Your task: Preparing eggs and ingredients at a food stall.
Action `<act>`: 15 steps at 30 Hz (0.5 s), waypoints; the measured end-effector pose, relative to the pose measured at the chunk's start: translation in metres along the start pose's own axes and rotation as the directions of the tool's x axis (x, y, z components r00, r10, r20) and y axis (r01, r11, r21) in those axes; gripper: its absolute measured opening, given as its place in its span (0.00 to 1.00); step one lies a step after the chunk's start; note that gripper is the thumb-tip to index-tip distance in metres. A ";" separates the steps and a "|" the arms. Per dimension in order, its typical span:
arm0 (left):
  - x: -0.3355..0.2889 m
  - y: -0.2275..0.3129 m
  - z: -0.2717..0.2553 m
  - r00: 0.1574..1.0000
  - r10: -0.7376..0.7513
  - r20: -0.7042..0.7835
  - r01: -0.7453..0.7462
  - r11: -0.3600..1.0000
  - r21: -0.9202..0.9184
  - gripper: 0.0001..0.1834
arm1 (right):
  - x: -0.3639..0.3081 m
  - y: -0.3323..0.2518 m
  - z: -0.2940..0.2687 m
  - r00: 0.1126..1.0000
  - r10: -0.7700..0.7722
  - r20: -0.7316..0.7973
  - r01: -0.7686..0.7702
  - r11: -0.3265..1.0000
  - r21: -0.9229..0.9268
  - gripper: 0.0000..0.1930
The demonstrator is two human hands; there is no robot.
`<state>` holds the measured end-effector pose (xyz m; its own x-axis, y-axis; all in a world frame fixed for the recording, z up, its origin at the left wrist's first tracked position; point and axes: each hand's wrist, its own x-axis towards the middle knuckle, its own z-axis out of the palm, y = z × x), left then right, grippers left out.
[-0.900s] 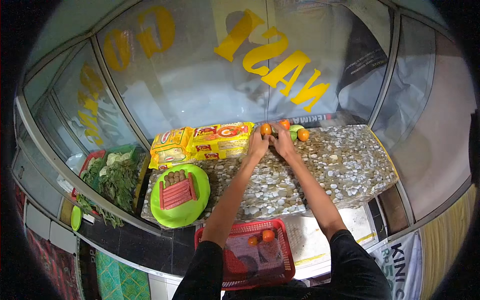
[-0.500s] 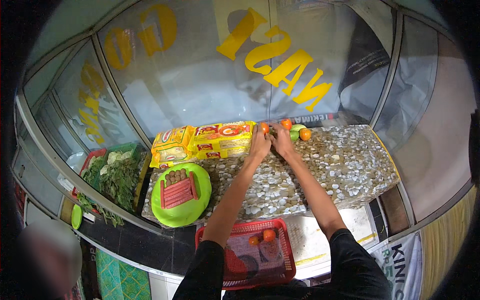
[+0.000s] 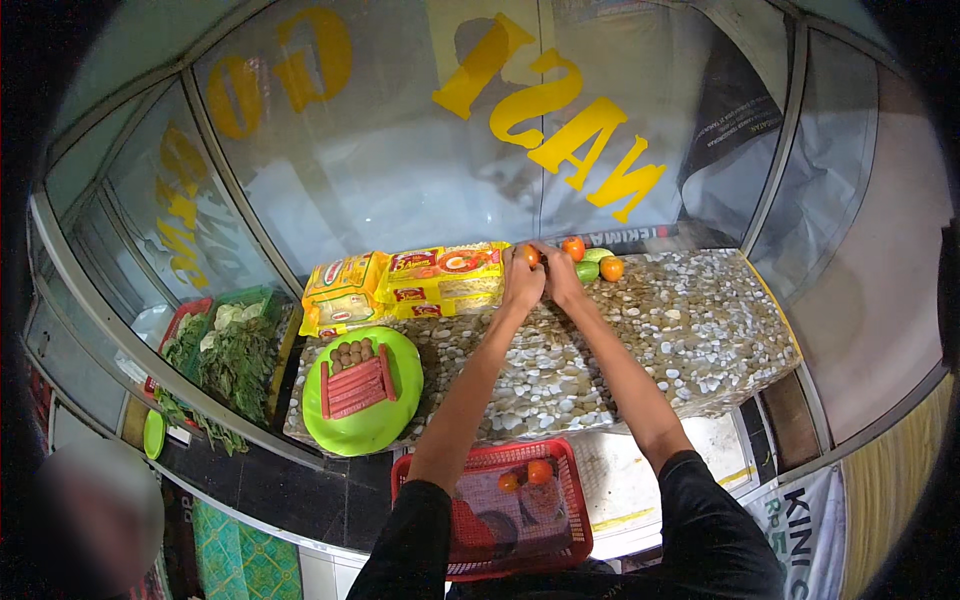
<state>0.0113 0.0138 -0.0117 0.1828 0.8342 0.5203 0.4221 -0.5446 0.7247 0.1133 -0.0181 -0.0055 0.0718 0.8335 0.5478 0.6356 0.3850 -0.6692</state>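
Note:
At the back of the stone-patterned counter cover (image 3: 690,320), both hands meet around an orange-red tomato (image 3: 529,255). My left hand (image 3: 521,285) has its fingers closed about the tomato's near and left side. The fingers of my right hand (image 3: 562,276) curl in against its right side; their tips are partly hidden. Just right of them lie a green cucumber (image 3: 587,271) and a paler green vegetable (image 3: 598,255). Another tomato (image 3: 573,248) sits behind, and a third tomato (image 3: 611,268) at their right end. Yellow noodle packs (image 3: 450,275) stand stacked beside my left hand.
A green plate (image 3: 365,430) with sausages and meatballs stands at the front left. Below the counter, a red basket (image 3: 575,490) holds tomatoes and bags. Leafy vegetables (image 3: 240,350) fill crates at the left. Glass panels (image 3: 400,170) enclose the back; a blurred person (image 3: 100,510) is lower left.
My right hand has shifted slightly left, away from the cucumber and closer to the tomato at my left hand. The other things lie as before.

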 end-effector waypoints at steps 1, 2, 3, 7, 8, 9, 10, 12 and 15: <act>0.002 0.001 0.001 1.000 -0.030 0.006 0.030 1.000 -0.010 0.18 | 0.001 -0.001 -0.001 1.000 -0.007 -0.011 0.007 1.000 0.004 0.24; 0.003 0.002 0.001 0.998 -0.059 0.013 0.059 0.998 -0.020 0.18 | 0.001 -0.002 -0.002 1.000 -0.014 -0.022 0.014 1.000 0.006 0.22; 0.002 0.005 0.002 0.998 -0.060 0.017 0.060 0.998 -0.023 0.18 | -0.001 -0.003 -0.006 1.000 -0.010 -0.022 0.010 1.000 0.003 0.22; 0.008 0.002 0.000 0.999 -0.028 0.030 0.031 0.994 -0.108 0.21 | -0.004 -0.010 -0.019 0.987 -0.088 -0.132 0.072 0.990 -0.125 0.24; 0.010 -0.004 -0.002 0.991 -0.040 0.125 0.057 0.988 -0.140 0.22 | -0.004 -0.012 -0.018 0.987 -0.109 -0.118 0.088 0.982 -0.169 0.24; 0.008 -0.001 0.001 0.990 -0.037 0.133 0.057 0.987 -0.150 0.22 | -0.006 -0.007 -0.022 0.990 -0.095 -0.103 0.072 0.977 -0.202 0.26; 0.006 0.002 0.004 0.982 -0.028 0.185 0.055 0.988 -0.141 0.22 | -0.009 -0.002 -0.024 0.990 -0.090 -0.106 0.067 0.975 -0.211 0.26; 0.002 0.005 0.005 0.972 -0.018 0.234 0.050 0.990 -0.132 0.23 | -0.014 0.002 -0.025 0.982 -0.135 -0.135 0.105 0.972 -0.211 0.25; -0.003 0.009 0.002 0.963 0.042 0.266 -0.010 0.993 -0.121 0.26 | -0.017 0.002 -0.027 0.984 -0.104 -0.145 0.069 0.972 -0.226 0.26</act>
<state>0.0163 0.0064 -0.0078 0.4302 0.8036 0.4114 0.3096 -0.5594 0.7689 0.1336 -0.0423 -0.0030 0.1159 0.7228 0.6813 0.7963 0.3423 -0.4987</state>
